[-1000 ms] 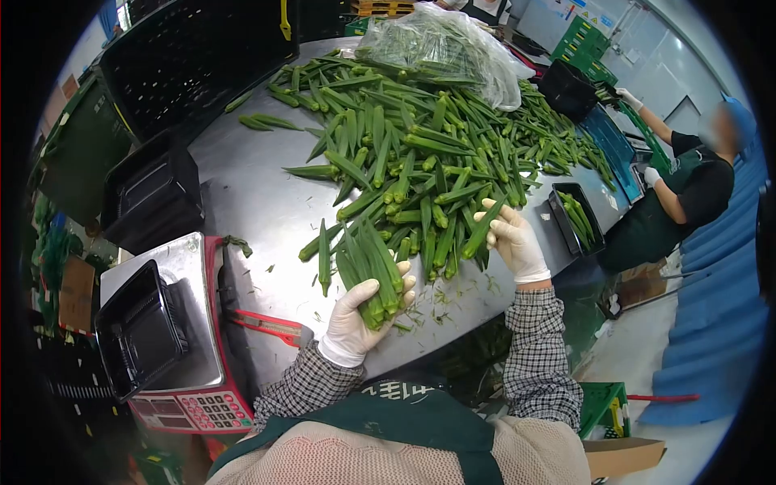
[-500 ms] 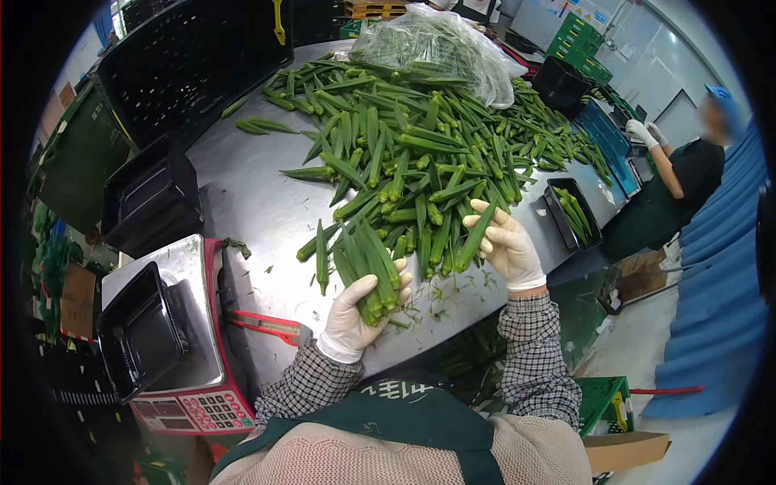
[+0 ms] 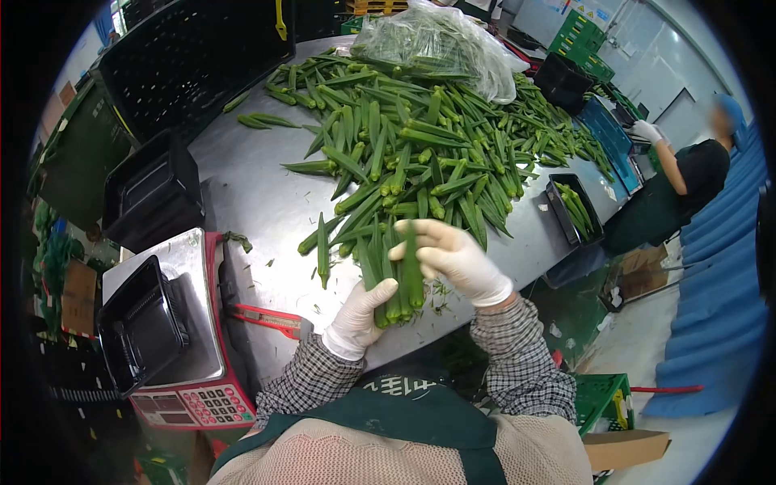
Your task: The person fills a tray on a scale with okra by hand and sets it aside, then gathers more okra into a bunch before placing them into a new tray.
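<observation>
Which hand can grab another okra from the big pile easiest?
Probably the right hand: it sits nearer the okra pile and holds only a single pod against the okra bunch. The left hand is wrapped around that bunch, so it's full.

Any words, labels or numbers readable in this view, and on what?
No text can be read in full.
White lettering on the green apron: partly hidden by a fold, unreadable.
Key markings on the scale keypad: too small to read.
Wall poster: blurred, unreadable.

1 head camera looks forward, down onto the near table (image 3: 259, 202).
</observation>
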Demonstrator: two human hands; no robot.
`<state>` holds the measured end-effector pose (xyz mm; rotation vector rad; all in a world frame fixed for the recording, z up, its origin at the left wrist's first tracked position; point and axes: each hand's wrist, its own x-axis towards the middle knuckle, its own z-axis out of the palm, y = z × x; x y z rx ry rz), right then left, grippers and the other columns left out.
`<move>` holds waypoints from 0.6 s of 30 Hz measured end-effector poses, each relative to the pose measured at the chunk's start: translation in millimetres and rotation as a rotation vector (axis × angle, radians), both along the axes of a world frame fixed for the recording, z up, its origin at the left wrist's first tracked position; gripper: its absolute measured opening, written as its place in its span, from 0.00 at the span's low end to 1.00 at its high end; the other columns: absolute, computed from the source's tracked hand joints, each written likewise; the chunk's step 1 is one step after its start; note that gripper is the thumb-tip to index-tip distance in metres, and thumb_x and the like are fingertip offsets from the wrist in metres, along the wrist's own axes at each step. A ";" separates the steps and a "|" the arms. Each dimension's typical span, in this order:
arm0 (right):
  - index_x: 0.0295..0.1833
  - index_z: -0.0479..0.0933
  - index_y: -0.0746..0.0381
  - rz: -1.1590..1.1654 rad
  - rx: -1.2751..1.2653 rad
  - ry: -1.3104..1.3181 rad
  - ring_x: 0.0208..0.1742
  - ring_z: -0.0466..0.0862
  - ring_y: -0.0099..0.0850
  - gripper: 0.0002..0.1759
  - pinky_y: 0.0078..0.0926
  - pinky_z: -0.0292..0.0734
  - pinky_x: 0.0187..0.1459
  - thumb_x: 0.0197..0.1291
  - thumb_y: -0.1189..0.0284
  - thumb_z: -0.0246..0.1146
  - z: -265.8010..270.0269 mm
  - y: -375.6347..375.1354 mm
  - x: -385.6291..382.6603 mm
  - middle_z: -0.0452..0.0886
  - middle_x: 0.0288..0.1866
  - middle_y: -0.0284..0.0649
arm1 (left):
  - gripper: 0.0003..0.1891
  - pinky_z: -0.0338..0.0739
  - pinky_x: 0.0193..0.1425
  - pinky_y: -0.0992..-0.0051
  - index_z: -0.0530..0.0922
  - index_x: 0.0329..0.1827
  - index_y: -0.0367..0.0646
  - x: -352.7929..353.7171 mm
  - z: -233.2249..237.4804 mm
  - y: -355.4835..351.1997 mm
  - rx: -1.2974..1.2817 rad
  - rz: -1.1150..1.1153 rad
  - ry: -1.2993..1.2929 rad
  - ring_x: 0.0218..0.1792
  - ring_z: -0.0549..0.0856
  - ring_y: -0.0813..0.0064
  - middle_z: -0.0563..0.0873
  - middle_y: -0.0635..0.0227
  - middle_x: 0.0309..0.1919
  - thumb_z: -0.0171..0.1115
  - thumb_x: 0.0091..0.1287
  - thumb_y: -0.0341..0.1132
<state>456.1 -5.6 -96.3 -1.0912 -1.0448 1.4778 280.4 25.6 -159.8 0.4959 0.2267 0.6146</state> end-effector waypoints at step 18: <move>0.41 0.77 0.64 -0.774 0.001 -1.409 0.40 0.80 0.46 0.13 0.36 0.75 0.42 0.53 0.68 0.64 -76.7 -31.1 83.2 0.80 0.38 0.47 | 0.26 0.77 0.55 0.58 0.63 0.62 0.31 -6.1 -9.4 8.5 -0.148 0.022 -0.206 0.52 0.80 0.57 0.76 0.49 0.54 0.59 0.63 0.34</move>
